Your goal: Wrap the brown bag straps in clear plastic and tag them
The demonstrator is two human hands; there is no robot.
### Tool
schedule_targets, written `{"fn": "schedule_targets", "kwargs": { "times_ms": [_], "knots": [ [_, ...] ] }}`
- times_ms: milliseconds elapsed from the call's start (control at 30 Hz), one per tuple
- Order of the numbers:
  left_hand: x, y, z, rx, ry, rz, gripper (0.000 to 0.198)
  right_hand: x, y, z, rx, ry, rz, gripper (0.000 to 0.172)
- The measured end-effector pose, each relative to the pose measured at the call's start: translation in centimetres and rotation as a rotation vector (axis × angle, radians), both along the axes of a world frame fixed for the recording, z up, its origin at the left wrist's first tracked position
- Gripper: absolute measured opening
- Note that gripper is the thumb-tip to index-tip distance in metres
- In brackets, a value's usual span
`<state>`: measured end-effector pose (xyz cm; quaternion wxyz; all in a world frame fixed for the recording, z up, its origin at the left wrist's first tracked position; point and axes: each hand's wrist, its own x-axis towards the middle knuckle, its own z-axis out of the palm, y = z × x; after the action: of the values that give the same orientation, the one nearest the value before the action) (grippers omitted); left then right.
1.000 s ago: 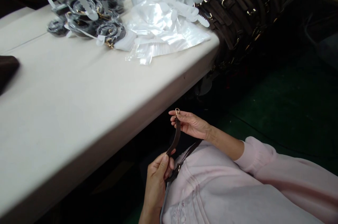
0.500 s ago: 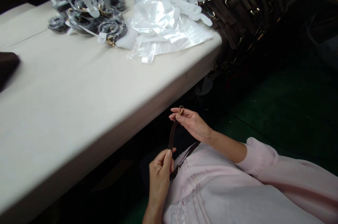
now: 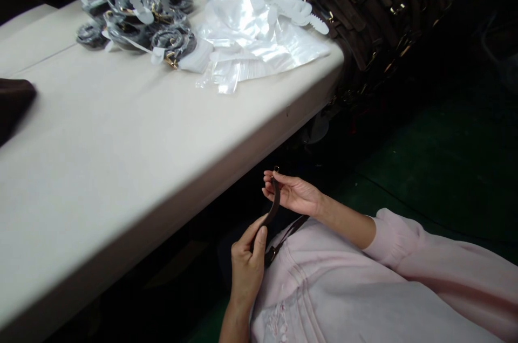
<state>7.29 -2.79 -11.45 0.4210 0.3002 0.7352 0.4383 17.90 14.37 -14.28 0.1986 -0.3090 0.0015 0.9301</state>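
A narrow dark brown strap (image 3: 275, 203) curves between my two hands, beyond the table's near edge and above my lap. My left hand (image 3: 249, 256) is closed on it, thumb on top. Higher up, my right hand (image 3: 297, 194) pinches the strap's end between thumb and fingers, where a small gold-coloured metal clip (image 3: 276, 169) sticks out past the fingertips. The other fingers of this hand are loosely curled. More of the strap, with a buckle (image 3: 272, 251), hangs below the left hand against the pink shirt.
The pale table (image 3: 133, 143) fills the left side. On it lie coiled straps in clear plastic (image 3: 137, 14), a heap of clear bags (image 3: 259, 35) and white serrated ties (image 3: 291, 6). Brown buckled straps (image 3: 372, 14) drape over its edge. A dark brown object (image 3: 14, 105) sits far left.
My left hand has turned and risen slightly along the strap, which bends more. The metal clip has turned and sits lower between my right fingers. The view has shifted slightly.
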Motion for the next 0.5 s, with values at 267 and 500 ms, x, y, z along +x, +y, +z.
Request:
{"fn": "schedule_targets", "kwargs": {
  "times_ms": [267,500],
  "knots": [
    [0.62,0.54,-0.53,-0.021,0.196,0.173,0.026,-0.17,-0.21,0.75,0.261,-0.016,-0.13,0.02],
    [0.24,0.91,-0.82,0.031,0.214,0.133,0.037,-0.33,-0.95,0.67,0.384,-0.049,-0.104,0.03]
  ]
}}
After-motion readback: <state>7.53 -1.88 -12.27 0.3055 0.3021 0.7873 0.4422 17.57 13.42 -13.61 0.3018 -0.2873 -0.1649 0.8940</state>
